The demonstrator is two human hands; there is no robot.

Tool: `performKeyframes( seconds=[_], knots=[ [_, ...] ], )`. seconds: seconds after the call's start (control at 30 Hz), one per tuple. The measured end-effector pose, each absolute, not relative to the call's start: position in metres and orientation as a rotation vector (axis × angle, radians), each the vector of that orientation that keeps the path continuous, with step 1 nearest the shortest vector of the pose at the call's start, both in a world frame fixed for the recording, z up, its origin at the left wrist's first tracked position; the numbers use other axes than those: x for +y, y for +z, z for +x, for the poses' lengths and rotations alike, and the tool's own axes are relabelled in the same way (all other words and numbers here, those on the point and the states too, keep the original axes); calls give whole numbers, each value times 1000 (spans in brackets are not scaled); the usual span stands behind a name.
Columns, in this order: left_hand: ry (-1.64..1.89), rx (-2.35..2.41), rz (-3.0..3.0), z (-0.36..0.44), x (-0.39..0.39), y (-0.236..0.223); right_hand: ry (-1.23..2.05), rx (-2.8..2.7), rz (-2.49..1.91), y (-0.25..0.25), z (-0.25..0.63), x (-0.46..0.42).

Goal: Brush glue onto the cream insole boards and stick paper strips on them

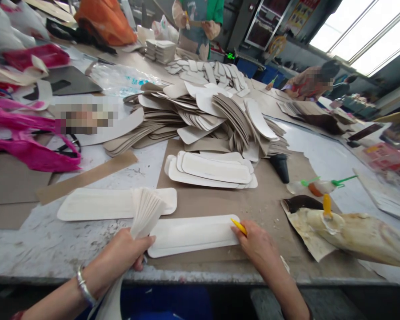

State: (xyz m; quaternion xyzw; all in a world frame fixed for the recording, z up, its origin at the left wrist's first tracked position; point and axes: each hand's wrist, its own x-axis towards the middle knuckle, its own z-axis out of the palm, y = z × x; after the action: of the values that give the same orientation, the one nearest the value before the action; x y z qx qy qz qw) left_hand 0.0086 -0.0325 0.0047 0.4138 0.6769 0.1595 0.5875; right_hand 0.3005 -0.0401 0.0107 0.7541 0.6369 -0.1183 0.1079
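My left hand (126, 253) is closed on a fanned stack of thin white strips (146, 211), held upright at the table's near edge. My right hand (256, 244) grips a yellow-tipped tool (239, 226), its tip resting on the right end of a long white padded piece (193, 234) lying flat in front of me. A second white piece (100, 203) lies to the left behind the strips. A small pile of the same white pieces (213, 171) sits further back.
A big heap of tan and white cut pieces (203, 115) fills the table's middle. Glue-crusted paper with a yellow-capped bottle (326, 209) lies right. Pink bags (26, 142) lie at left. Other people stand at the far side of the table.
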Motion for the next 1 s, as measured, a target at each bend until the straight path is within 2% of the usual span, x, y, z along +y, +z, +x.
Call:
performKeyframes(
  seconds=[0.3,1.0],
  knots=[
    [273,1603,988,9,-28,3,-365,1815,2144,8,303,-33],
    [393,1630,834,18,-28,6,-362,1844,2131,1,307,-34]
  ],
)
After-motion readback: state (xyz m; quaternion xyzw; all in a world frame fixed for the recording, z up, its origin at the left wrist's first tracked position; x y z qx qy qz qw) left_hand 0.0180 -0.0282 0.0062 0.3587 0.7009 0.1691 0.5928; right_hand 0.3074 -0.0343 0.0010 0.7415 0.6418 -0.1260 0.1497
